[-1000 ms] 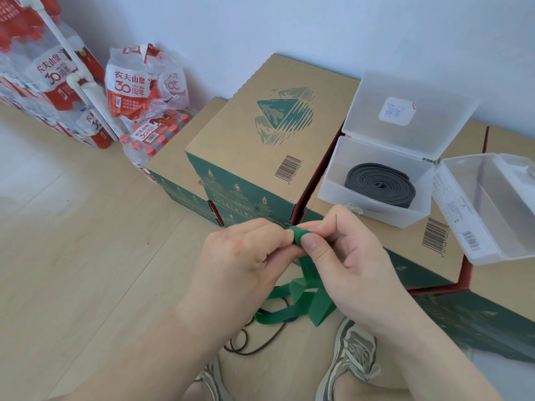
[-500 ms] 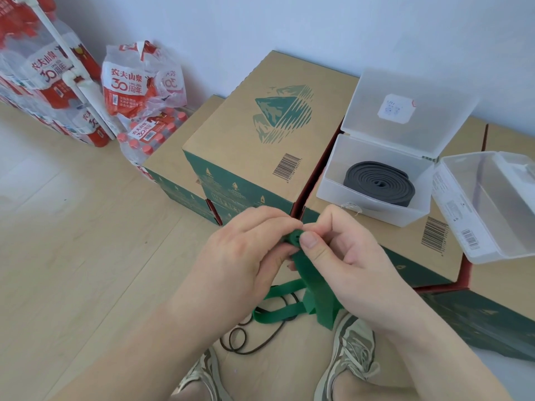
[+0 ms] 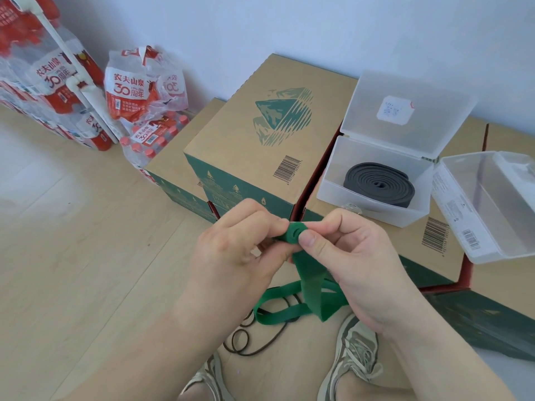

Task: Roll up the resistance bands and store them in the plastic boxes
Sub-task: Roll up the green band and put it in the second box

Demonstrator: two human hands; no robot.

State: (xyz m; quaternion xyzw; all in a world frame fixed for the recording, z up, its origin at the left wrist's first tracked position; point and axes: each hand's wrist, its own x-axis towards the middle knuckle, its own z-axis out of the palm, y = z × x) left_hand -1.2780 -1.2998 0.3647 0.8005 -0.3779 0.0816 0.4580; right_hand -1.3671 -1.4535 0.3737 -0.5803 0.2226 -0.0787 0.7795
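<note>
A green resistance band (image 3: 314, 287) is partly wound into a small tight roll at its top end. My left hand (image 3: 234, 250) and my right hand (image 3: 347, 256) both pinch that roll between thumb and fingers. The band's loose tail hangs down to the floor between my shoes. A rolled black band (image 3: 379, 183) lies inside an open clear plastic box (image 3: 327, 192) on a carton. A second clear plastic box (image 3: 460, 227) stands open to its right with nothing visible in it.
Several brown and green cartons (image 3: 260, 134) stand against the wall. Packs of bottled water (image 3: 136, 94) sit at the far left. Thin black rubber rings (image 3: 243, 340) lie on the wooden floor by my shoes (image 3: 356, 351).
The green roll has grown by a turn and now shows its spiral end toward me. Both hands shifted slightly with it.
</note>
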